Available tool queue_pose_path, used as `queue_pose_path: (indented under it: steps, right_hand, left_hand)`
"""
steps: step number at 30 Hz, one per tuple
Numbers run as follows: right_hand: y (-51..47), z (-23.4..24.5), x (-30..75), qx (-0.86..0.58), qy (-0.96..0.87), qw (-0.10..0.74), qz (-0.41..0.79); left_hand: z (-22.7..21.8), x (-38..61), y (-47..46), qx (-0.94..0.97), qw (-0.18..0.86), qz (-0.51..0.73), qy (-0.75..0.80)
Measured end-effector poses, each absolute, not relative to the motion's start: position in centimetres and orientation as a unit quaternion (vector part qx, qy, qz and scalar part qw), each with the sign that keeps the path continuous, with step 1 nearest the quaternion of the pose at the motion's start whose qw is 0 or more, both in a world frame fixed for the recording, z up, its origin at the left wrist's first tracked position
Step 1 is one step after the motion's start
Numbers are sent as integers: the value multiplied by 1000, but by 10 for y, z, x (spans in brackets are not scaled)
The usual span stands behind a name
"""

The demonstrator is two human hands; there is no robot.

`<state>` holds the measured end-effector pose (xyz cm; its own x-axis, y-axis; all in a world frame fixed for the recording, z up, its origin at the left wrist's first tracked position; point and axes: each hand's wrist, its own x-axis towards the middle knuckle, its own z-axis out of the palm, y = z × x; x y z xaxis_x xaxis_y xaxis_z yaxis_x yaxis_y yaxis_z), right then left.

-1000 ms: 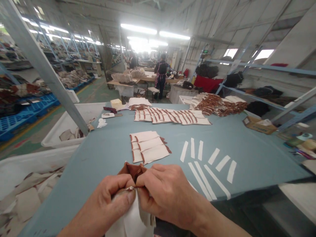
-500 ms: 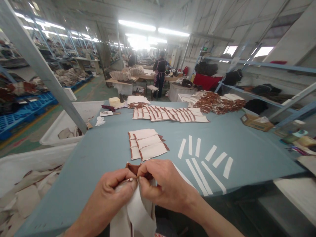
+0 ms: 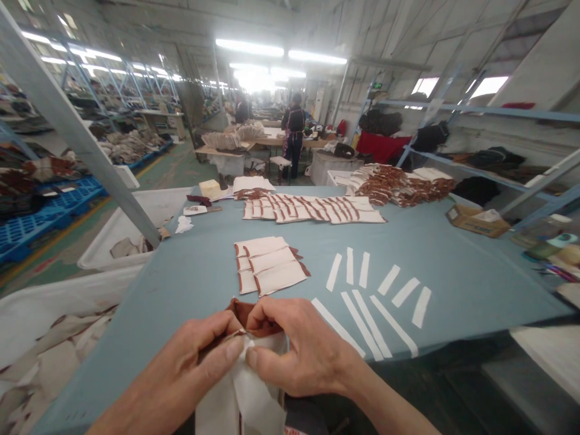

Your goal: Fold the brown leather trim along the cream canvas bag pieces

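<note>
Both hands have sunk a little toward the near table edge since half a second ago, and the pinch point between the thumbs sits lower, so more of the brown trim (image 3: 242, 314) shows above the fingers. The left hand (image 3: 190, 368) and the right hand (image 3: 303, 353) are closed on the same cloth piece (image 3: 254, 399), thumb tips almost touching at its top edge, fingers curled behind it. The white body of the cloth hangs down between the wrists, over the near edge of the table (image 3: 453, 284). It looks light and limp: it folds and sags wherever it is not held, so it likely needs a grip at two points to stay spread. The trimmed edge seems thicker and firmer than the white part, which makes it the surer place to pinch; the weave looks matte rather than slippery, and nothing about it looks fragile. Both wrists are turned inward, knuckles up, forearms coming in from the bottom of the view and meeting in a narrow V. Just beyond the hands lies a small stack of folded pieces (image 3: 269, 266) with the same brown edging, and to its right a fan of white strips (image 3: 376, 302) lies flat. Farther back runs a row of overlapping pieces (image 3: 312, 210), and a person (image 3: 294, 130) stands at another table well apart.
</note>
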<state>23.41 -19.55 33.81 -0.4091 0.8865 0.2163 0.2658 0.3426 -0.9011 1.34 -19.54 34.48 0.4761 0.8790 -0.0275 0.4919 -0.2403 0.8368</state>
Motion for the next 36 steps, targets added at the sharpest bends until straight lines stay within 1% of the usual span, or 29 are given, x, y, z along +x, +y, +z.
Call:
queue_pose_path:
  steps: [3,9,12,18,22,26,29,33,36]
  right_hand:
    - [-195,337,229,-409,-726,375,406]
    - [-196,333,221,-397,-721,401,402]
    - [-198,332,221,-392,-719,416,395]
    - [-201,325,214,-350,-725,476,354]
    - [-201,320,212,-320,-714,503,368]
    - [-198,323,218,-294,-719,466,425]
    - [-194,326,222,-300,-730,435,434]
    - [-190,325,220,-289,-756,425,406]
    - [-189,322,216,-274,-757,436,403]
  left_hand:
    - [344,9,-189,738,435,230,461]
    - [343,9,-173,649,623,129,418]
    - [339,3,-173,647,646,127,384]
    - [338,-5,-173,705,605,146,341]
    - [342,-9,-176,771,525,143,331]
    - [340,-17,-185,826,409,175,346]
    - [334,-22,-191,846,345,200,353]
    - [329,-23,-193,856,304,214,358]
    - [330,-21,-191,864,300,217,341]
